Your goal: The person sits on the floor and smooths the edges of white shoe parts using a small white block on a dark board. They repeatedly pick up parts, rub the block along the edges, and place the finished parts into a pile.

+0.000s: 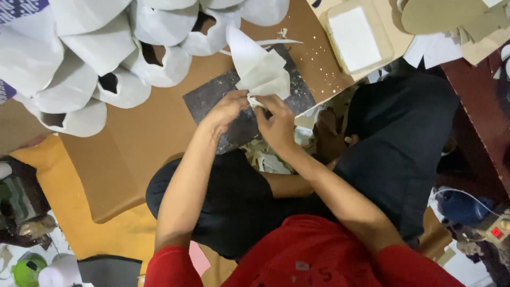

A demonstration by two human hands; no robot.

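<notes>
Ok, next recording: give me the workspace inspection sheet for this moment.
Surface: brown cardboard sheet on the floor, with a dark scuffed cutting mat on it.
Job's things: white folded material piece, pinched at its lower edge by both hands over the mat.
Clutter: pile of white shoe-upper pieces at the top left; white offcuts under the wrists; shallow tan tray with a white pad.
Grippers: left hand and right hand both closed on the white piece.
Cables: white cable running to a power strip with a lit red switch.
Surroundings: yellow mat beneath the cardboard; person's crossed legs in dark trousers.
</notes>
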